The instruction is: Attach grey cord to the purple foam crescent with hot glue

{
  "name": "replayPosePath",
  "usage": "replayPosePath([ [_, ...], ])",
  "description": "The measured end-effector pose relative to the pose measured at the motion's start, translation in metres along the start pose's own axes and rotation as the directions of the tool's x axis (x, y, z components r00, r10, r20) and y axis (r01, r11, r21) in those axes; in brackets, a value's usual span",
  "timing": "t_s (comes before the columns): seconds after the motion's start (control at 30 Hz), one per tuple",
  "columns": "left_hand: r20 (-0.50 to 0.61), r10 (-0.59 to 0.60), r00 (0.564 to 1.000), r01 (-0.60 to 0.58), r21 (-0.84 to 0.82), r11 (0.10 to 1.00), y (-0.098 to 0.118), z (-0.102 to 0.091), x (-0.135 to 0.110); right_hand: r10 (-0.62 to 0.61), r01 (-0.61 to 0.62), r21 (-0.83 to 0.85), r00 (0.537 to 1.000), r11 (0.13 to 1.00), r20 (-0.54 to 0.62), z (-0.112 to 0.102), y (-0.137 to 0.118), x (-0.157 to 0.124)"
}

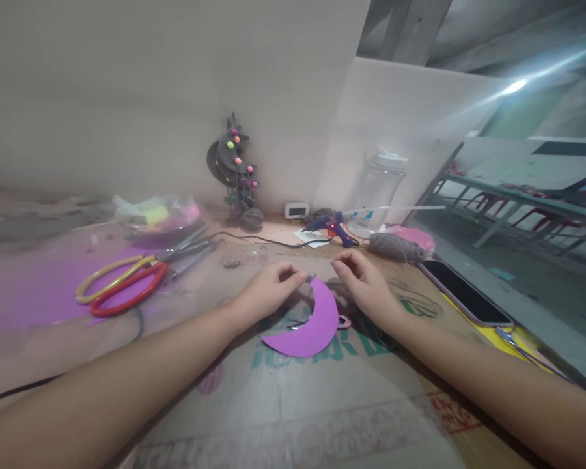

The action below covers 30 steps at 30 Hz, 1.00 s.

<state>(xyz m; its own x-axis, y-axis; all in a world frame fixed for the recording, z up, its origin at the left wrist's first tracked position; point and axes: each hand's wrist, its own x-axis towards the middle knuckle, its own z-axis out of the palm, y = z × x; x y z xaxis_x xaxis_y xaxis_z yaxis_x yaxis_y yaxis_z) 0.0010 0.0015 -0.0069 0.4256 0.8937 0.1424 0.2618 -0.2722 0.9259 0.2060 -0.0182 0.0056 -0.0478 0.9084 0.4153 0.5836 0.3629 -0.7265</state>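
Observation:
A purple crescent moon cutout (325, 322) is held just over the cardboard, with a small grey bit, seemingly yarn, at its upper tip. My left hand (273, 286) pinches that tip between thumb and fingers. To the right of the tip, my right hand (364, 277) is closed in a pinch; whatever it grips is too thin to make out. Partly under the crescent lies a small pair of scissors (344, 322), one pink handle loop showing at the right.
Large scissors (129, 286) with red and yellow handles lie left. Behind are a decorated grey moon (234, 156), a small digital clock (297, 210), a blue glue gun (333, 227) with its cord, and a clear bottle (376, 192). Grey yarn (395, 247) and a phone (466, 292) lie right.

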Motion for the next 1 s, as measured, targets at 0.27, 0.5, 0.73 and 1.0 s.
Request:
replayPosePath([
  [0.27,-0.059,0.033,0.998,-0.036,-0.052,0.998,-0.005,0.002,0.003,0.023,-0.022,-0.006,0.99,1.0,0.139,-0.001,-0.013,-0.004],
  [0.5,-0.037,0.046,0.998,-0.048,-0.065,0.997,-0.008,0.003,0.003,0.055,-0.218,0.354,0.907,0.909,0.418,0.002,-0.008,0.001],
  [0.73,-0.137,0.04,0.99,-0.042,-0.008,0.999,-0.007,0.001,0.005,-0.141,0.147,-0.041,0.982,0.988,0.126,-0.011,-0.017,-0.01],
  [1.0,-0.229,0.039,0.973,-0.039,0.006,0.999,-0.007,-0.002,0.009,-0.511,0.642,-0.226,0.739,0.733,0.44,-0.031,-0.026,-0.025],
])
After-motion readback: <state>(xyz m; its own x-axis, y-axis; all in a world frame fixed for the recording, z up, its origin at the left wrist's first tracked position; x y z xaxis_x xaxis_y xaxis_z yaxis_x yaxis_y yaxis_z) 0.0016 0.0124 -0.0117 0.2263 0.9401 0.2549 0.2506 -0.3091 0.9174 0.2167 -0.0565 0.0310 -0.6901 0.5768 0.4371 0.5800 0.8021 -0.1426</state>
